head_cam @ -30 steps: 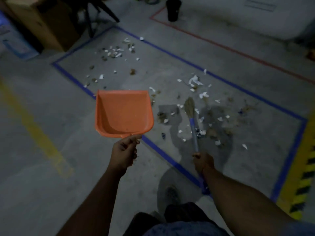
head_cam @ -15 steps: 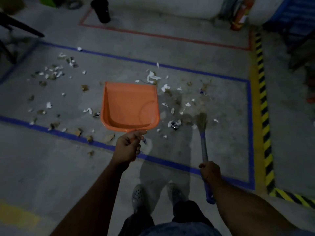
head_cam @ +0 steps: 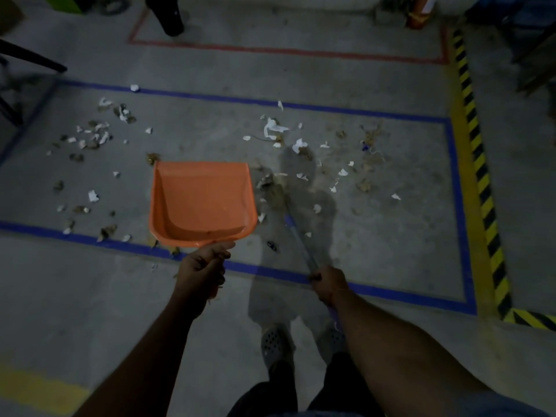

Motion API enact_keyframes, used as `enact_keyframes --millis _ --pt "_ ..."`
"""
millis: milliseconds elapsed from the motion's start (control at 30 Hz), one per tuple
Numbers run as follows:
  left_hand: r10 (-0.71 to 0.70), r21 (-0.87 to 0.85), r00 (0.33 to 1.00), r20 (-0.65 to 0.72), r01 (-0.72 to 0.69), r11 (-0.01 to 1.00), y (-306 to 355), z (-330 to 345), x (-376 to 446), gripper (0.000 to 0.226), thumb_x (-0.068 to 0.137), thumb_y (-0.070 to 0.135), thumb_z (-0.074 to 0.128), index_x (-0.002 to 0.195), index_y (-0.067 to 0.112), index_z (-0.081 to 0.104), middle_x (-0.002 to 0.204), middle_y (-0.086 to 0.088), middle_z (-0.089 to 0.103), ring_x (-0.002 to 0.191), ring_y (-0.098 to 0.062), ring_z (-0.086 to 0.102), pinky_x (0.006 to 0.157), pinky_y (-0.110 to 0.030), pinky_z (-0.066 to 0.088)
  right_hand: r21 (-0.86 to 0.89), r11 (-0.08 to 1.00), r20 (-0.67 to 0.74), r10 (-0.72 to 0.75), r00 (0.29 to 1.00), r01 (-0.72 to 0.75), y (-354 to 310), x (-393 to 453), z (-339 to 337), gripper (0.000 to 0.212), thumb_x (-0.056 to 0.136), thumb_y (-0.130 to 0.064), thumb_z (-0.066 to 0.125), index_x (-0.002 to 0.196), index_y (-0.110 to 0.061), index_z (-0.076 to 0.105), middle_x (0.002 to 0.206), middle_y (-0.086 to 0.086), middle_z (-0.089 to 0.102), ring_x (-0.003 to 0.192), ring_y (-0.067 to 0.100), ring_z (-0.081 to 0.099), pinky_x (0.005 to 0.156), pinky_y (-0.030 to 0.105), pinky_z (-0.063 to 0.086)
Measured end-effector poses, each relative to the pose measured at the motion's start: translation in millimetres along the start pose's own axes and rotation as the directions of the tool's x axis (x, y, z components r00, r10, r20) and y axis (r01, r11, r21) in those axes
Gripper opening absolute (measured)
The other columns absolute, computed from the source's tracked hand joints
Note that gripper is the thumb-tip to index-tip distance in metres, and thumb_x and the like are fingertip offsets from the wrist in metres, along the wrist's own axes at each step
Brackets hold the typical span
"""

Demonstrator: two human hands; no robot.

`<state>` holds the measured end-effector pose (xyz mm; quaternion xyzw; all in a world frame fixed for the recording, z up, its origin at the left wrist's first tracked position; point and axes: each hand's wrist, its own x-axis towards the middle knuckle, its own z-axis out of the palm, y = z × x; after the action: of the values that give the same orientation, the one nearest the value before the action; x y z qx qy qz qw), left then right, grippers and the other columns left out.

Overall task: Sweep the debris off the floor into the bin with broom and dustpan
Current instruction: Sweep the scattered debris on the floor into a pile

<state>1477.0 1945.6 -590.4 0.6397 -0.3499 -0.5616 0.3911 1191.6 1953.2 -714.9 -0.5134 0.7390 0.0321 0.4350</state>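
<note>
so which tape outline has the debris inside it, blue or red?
The blue outline. The debris lies scattered inside it, and the broom head is there too. The red outline behind holds only the dark bin.

Orange dustpan (head_cam: 201, 200), blue-handled broom (head_cam: 298, 239), yellow-black striped tape (head_cam: 478, 164)

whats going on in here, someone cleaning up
Yes. A person stands at a blue-taped floor area, left hand holding an orange dustpan and right hand gripping a blue-handled broom. Paper scraps and leaves lie scattered across the floor inside the tape. The dustpan looks nearly empty. A dark bin stands farther off.
</note>
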Motion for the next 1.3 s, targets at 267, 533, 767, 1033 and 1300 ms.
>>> enact_keyframes --millis 267,533,767,1033,1300 --pt "0.070 0.010 0.994 0.080 -0.071 0.997 14 4 11 0.024 0.100 -0.004 0.046 0.105 0.002 0.069 0.050 -0.005 0.048 0.036 -0.013 0.040 0.039 -0.015 0.027 0.138 0.988 -0.191 0.093 0.977 -0.067 43 -22 -14 0.026 0.087 -0.013 0.062 0.109 -0.015 0.075 0.111 0.014 0.072 0.105 0.032 0.065 0.095 0.037 0.052" --pt "0.100 0.036 0.980 0.173 -0.108 0.993 16 20 13 0.028 0.086 0.019 0.056 0.103 0.001 0.070 0.062 -0.015 0.051 0.040 -0.016 0.045 0.041 -0.024 0.033 0.188 0.950 -0.263 0.295 0.919 -0.251 86 -33 -25 0.023 0.087 -0.011 0.066 0.108 -0.007 0.074 0.112 0.016 0.070 0.108 0.033 0.064 0.101 0.036 0.049" --pt "0.133 0.044 0.967 0.216 -0.146 0.988 18 26 9 0.018 0.097 0.003 0.053 0.103 -0.001 0.069 0.069 -0.016 0.051 0.040 -0.017 0.036 0.035 -0.020 0.029 0.015 0.941 -0.189 0.335 0.923 -0.338 84 -23 -14 0.034 0.092 -0.029 0.060 0.116 -0.005 0.067 0.111 0.012 0.070 0.104 0.029 0.066 0.084 0.033 0.053" --pt "0.098 0.034 0.980 0.171 -0.105 0.994 16 21 12 0.026 0.091 0.011 0.054 0.107 -0.004 0.067 0.061 -0.013 0.046 0.042 -0.017 0.039 0.039 -0.022 0.028 0.021 0.996 -0.047 0.084 0.995 -0.083 49 -11 21 0.024 0.084 -0.022 0.062 0.104 -0.017 0.074 0.110 0.011 0.071 0.106 0.031 0.064 0.096 0.037 0.051" --pt "0.082 -0.005 0.989 0.124 -0.082 0.997 15 11 10 0.024 0.101 -0.004 0.044 0.107 -0.006 0.067 0.061 -0.007 0.047 0.044 -0.013 0.037 0.042 -0.020 0.034 0.090 0.988 -0.127 0.134 0.983 -0.123 59 -56 42 0.024 0.084 -0.009 0.059 0.102 -0.017 0.074 0.111 0.011 0.070 0.109 0.029 0.063 0.093 0.032 0.050"
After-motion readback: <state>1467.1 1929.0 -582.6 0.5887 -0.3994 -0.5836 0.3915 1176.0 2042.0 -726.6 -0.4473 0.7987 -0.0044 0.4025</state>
